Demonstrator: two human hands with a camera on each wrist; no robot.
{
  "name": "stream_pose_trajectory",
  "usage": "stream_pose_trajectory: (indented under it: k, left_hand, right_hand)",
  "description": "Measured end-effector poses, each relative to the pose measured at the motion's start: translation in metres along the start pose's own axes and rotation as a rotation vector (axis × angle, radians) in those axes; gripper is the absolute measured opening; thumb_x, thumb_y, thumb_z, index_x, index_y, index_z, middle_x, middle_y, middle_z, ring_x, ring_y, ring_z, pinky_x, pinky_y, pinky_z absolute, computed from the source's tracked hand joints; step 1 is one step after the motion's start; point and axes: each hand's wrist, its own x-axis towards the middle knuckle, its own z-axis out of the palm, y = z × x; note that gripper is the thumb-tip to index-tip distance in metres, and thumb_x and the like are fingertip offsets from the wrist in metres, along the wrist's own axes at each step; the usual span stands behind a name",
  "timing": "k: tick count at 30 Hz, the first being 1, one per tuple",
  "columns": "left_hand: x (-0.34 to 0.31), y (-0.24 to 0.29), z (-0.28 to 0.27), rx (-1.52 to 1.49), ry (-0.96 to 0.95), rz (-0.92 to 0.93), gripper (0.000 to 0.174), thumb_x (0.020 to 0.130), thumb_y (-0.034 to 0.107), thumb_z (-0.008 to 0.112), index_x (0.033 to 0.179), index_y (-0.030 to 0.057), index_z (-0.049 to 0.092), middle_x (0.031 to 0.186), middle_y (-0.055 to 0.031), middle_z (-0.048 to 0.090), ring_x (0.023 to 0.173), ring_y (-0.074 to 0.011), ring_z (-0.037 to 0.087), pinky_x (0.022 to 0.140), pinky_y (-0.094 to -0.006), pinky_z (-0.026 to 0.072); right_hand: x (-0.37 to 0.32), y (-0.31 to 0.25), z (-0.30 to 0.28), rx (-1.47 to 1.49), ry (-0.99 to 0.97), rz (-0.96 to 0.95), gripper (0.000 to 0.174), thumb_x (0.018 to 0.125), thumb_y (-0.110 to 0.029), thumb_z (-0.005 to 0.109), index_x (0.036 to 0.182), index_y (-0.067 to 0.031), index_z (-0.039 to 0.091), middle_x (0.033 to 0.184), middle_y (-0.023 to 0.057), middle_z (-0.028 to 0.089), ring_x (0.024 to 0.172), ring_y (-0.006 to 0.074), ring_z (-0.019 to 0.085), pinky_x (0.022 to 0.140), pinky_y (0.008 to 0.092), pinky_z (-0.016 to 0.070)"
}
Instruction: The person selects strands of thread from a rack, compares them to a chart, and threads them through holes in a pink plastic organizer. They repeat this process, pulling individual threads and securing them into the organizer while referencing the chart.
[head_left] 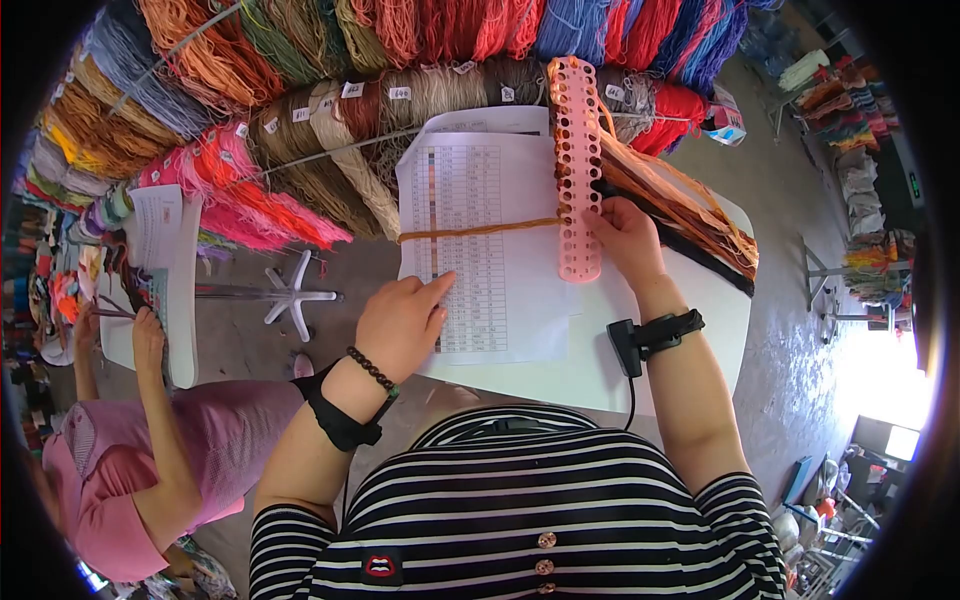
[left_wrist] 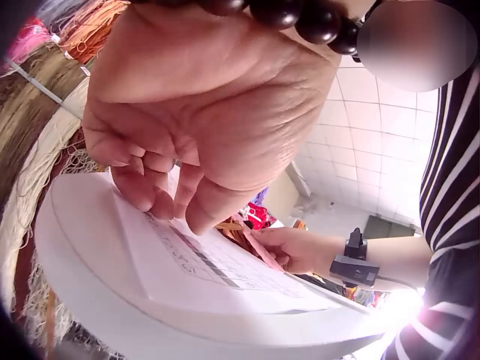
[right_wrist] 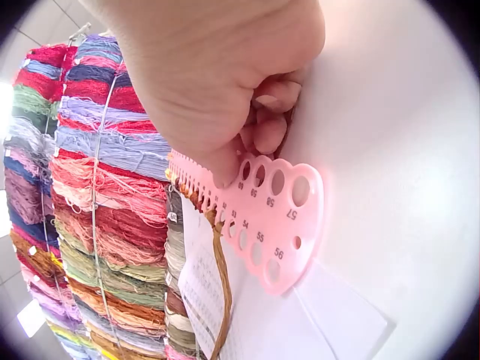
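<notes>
A printed chart lies on the white table, a brown thread strand stretched across it. The left hand has its index finger extended onto the chart's lower part; in the left wrist view its other fingers are curled. A pink plastic card with numbered holes, threads looped through many of them, lies over the chart's right edge. The right hand pinches the card's right edge; in the right wrist view the thumb is on the card near the large holes.
Hanks of coloured thread hang along the table's far side, with number tags. Brown, orange and black threads trail right from the card over the table. At the left, another person in pink handles threads at a second table.
</notes>
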Motion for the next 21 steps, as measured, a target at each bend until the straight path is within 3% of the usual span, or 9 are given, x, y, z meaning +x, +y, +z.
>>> stream_pose_trajectory:
  k: [21]
  left_hand:
    - [0.0048, 0.0027, -0.0018, 0.104, -0.030, 0.031, 0.047, 0.084, 0.011, 0.058, 0.130, 0.0149, 0.056, 0.080, -0.0116, 0.057, 0.078, -0.0318, 0.057, 0.071, -0.0436, 0.0482]
  right_hand:
    - [0.0008, 0.0049, 0.0006, -0.023, 0.014, -0.020, 0.027, 0.085, -0.021, 0.071, 0.099, 0.0007, 0.063, 0.079, 0.0014, 0.066, 0.070, 0.0073, 0.058, 0.067, 0.0236, 0.0479]
